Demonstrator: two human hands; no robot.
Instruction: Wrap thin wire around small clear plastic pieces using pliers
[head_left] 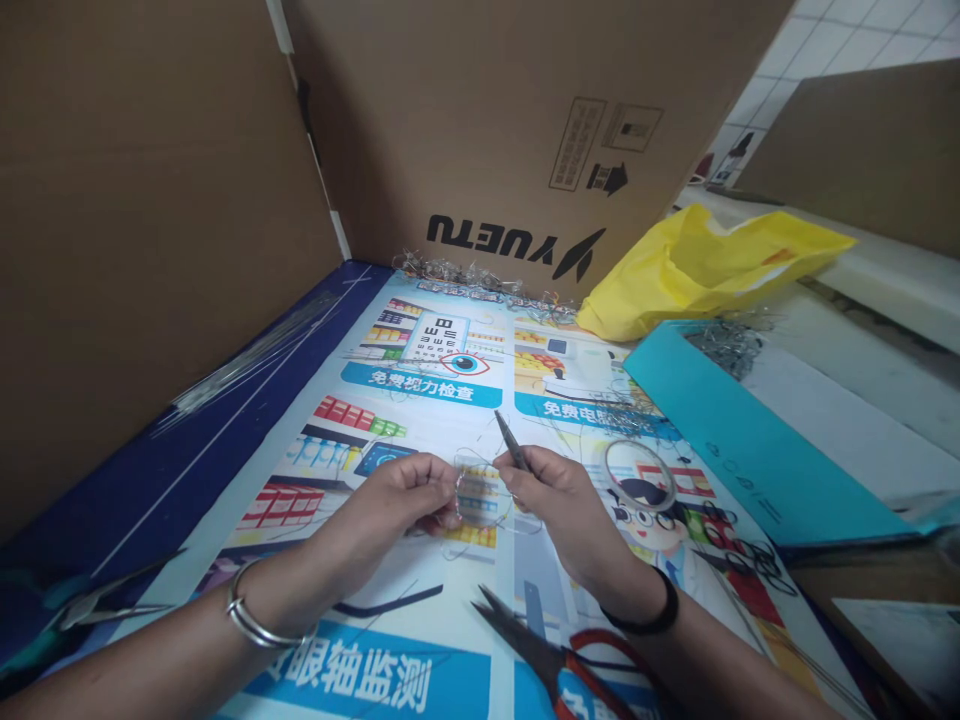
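Note:
Between my two hands is a loop of thin wire (458, 497), with what look like tiny beads along its left side. My left hand (409, 497) is closed, pinching that left side between thumb and fingertips. My right hand (564, 505) is closed around dark pointed tweezers (511, 440), their tip angled up and away. Its fingertips are also at the right side of the wire loop, though whether they grip it I cannot tell. Scissors with red and black handles (540, 650) lie just below the hands, blades partly apart. Close to my right hand is a roll of clear tape (640, 475).
Cardboard panels (480, 130) stand behind and left of the printed poster (420, 435). Tangled wire (472, 275) lies along the back. A yellow bag (697, 270) and a turquoise box (750, 440) are right. Straight wires (251, 355) and pliers (90, 605) lie left.

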